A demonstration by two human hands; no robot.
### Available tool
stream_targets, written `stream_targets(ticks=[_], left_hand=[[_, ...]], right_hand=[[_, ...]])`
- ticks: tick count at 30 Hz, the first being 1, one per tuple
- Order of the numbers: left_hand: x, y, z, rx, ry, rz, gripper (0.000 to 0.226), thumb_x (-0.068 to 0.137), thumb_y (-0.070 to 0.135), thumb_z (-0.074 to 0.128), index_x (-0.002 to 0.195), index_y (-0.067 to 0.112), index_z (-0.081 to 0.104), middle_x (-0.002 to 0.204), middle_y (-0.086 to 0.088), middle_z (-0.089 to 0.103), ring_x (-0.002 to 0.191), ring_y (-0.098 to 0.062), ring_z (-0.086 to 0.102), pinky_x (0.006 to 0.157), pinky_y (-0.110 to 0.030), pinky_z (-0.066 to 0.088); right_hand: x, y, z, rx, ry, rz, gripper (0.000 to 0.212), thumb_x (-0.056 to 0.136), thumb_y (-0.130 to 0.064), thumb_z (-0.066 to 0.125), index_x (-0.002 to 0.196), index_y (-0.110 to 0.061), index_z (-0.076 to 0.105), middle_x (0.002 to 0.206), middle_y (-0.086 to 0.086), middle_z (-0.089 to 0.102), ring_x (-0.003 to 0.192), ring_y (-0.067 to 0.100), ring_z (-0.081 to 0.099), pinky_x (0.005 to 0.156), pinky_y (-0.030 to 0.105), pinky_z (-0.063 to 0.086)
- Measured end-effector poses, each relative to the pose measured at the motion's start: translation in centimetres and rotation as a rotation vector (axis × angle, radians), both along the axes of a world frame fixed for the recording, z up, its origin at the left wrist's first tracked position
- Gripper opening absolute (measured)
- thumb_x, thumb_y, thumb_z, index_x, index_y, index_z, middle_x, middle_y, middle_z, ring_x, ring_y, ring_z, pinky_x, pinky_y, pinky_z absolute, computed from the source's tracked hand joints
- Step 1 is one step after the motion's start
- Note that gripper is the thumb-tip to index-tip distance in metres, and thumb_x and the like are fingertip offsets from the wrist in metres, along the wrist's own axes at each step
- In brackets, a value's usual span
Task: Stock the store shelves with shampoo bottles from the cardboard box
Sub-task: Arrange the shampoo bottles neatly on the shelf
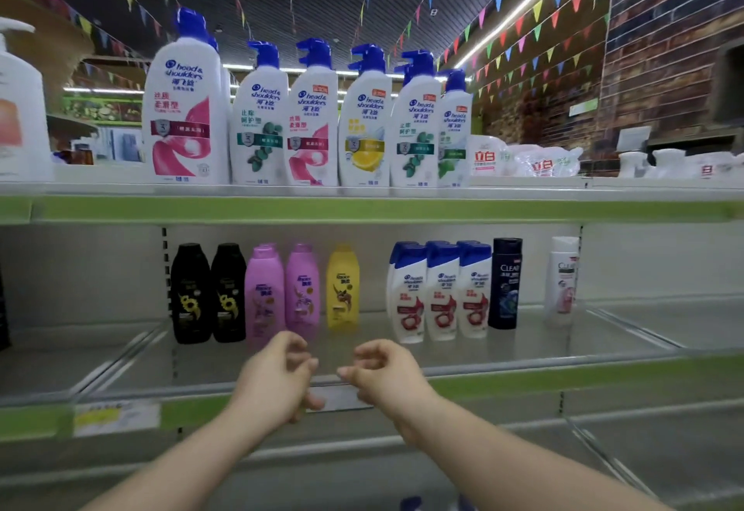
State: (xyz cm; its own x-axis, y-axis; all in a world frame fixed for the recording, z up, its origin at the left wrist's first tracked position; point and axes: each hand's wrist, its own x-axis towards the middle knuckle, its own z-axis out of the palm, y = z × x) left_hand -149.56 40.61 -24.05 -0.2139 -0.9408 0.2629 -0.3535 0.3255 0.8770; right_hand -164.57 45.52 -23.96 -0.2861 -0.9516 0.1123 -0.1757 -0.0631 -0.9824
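Head view — left hand [277, 375], right hand [384, 375] empty

Upper shelf [362, 210]: pump bottles [310, 115] in a row | lower shelf [523, 353]: small bottles [441, 293] in a row, beneath | both hands before lower shelf edge

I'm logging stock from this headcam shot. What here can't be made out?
- Cardboard box: not in the head view at all.
- Blue caps: cut off by the bottom edge.
- Pump bottle: cropped by the left edge, label blurred.
- White Clear bottle: print too blurred.
- Price tag: motion-blurred, unreadable.
- Left hand and right hand: empty.
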Motion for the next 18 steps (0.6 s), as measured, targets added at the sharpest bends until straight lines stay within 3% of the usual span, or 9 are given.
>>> stream_targets(ticks=[3, 6, 12, 16, 18], left_hand=[[-1.4, 2.9, -0.7, -0.007, -0.070, -0.074, 0.016, 0.091, 0.017, 0.056, 0.090, 0.029, 0.046, 0.109, 0.004, 0.059, 0.052, -0.018, 0.070, 0.031, -0.021, 0.035], [-1.9, 4.7, -0.8, -0.005, -0.096, -0.124, 0.013, 0.092, 0.019, 0.054, 0.089, 0.028, 0.046, 0.106, 0.007, 0.059, 0.052, -0.018, 0.070, 0.033, -0.019, 0.034], [-1.0, 7.2, -1.8, 0.065, -0.021, -0.156, 0.010, 0.094, 0.012, 0.051, 0.092, 0.022, 0.049, 0.101, -0.001, 0.060, 0.057, -0.024, 0.070, 0.034, -0.018, 0.033], [0.1, 8.8, -3.9, 0.124, -0.028, -0.166, 0.011, 0.094, 0.010, 0.052, 0.090, 0.020, 0.048, 0.099, -0.004, 0.060, 0.055, -0.026, 0.070, 0.033, -0.017, 0.033], [0.6, 9.4, -5.0, 0.149, -0.027, -0.164, 0.010, 0.093, 0.010, 0.053, 0.091, 0.019, 0.049, 0.098, -0.002, 0.060, 0.055, -0.027, 0.070, 0.031, -0.018, 0.034]], right_hand=[[-0.5, 1.9, -0.8, 0.020, -0.042, 0.013, 0.033, 0.079, -0.014, 0.074, 0.106, -0.012, 0.055, 0.087, -0.001, 0.057, 0.077, 0.012, 0.054, 0.070, 0.025, 0.047], [-1.0, 3.5, -1.0, 0.029, -0.056, -0.016, 0.030, 0.081, -0.013, 0.073, 0.105, -0.012, 0.055, 0.087, -0.002, 0.057, 0.077, 0.013, 0.054, 0.073, 0.027, 0.048], [-1.2, 6.8, -1.5, 0.029, -0.050, -0.114, 0.027, 0.080, -0.014, 0.074, 0.102, -0.013, 0.057, 0.087, 0.000, 0.056, 0.076, 0.011, 0.055, 0.073, 0.027, 0.049], [-0.2, 9.3, -2.8, 0.069, -0.034, -0.159, 0.028, 0.080, -0.016, 0.074, 0.103, -0.012, 0.057, 0.089, 0.001, 0.055, 0.084, 0.015, 0.056, 0.080, 0.031, 0.048], [0.5, 10.4, -3.5, 0.092, -0.035, -0.175, 0.029, 0.081, -0.016, 0.073, 0.103, -0.011, 0.056, 0.087, 0.000, 0.055, 0.082, 0.015, 0.055, 0.076, 0.030, 0.048]])
